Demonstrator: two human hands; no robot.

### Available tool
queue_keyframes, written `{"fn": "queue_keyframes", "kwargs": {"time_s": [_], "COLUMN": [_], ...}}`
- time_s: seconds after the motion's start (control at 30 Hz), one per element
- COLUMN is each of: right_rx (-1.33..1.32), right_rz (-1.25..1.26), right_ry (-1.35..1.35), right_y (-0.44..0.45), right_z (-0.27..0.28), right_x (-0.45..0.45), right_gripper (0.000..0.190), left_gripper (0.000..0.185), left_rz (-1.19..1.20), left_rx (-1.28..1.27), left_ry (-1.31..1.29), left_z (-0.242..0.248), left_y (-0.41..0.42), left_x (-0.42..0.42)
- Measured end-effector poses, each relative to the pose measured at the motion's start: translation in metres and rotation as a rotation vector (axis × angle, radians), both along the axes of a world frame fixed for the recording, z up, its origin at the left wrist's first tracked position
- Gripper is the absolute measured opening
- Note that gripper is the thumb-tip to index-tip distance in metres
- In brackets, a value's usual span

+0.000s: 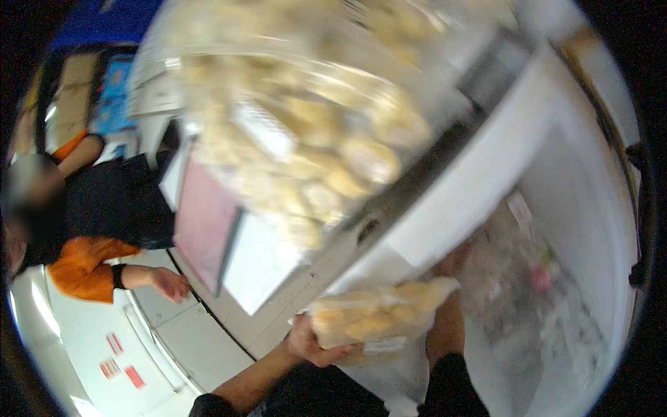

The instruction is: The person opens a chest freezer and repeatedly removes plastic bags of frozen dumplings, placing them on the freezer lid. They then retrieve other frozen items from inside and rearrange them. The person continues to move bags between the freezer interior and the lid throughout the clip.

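A clear plastic bag of yellowish food pieces [375, 318] is gripped at its left end by my left hand [315, 341], with the fingers beneath it. My right hand [454, 260] is blurred and partly covered by the bag's right end; it reaches over the white chest freezer's wall, and whether it holds anything cannot be told. Inside the freezer [583, 172] lie frosted plastic bags of food [500, 281], one with a white label. A large heap of clear bags of pale yellow pieces [323, 140] fills the upper middle.
Beside the heap are a pink board [203, 213] and a white board [260, 260]. A person in an orange and black top [83, 266] stands at the left, one hand near the counter. White cabinets or refrigerators [161, 323] stand lower left; boxes [78, 94] are at the upper left.
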State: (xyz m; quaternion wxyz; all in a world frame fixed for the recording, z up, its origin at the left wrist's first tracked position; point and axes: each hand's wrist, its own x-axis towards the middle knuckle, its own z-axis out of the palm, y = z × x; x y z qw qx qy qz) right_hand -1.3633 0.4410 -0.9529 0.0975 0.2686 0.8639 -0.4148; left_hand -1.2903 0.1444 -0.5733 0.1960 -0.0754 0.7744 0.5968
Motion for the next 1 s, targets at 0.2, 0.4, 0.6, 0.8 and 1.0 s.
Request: {"fn": "queue_keyframes", "kwargs": {"time_s": [0.2,0.4,0.6,0.8,1.0], "right_rx": [0.026,0.017,-0.035,-0.55,-1.087], "right_rz": [-0.006,-0.012,-0.009,-0.011,-0.039], "right_ry": [-0.037,-0.045,-0.039,-0.128,-0.184], "right_y": [0.008,0.009,0.004,-0.007,0.052], "right_z": [0.016,0.022,0.026,0.073,0.191], "right_x": [0.0,-0.005,-0.008,-0.025,-0.004], "right_gripper": [0.084,0.079,0.074,0.07,0.067], "left_gripper": [0.064,0.066,0.066,0.067,0.07], "left_rz": [-0.056,-0.05,-0.025,-0.018,-0.029], "left_rx": [-0.127,-0.145,-0.113,-0.14,-0.088], "left_ry": [0.174,0.218,0.214,0.154,0.111], "left_z": [0.037,0.034,0.029,0.038,0.046], "left_y": [0.017,0.019,0.021,0.022,0.024], "left_x": [-0.054,-0.053,-0.05,-0.054,-0.055]}}
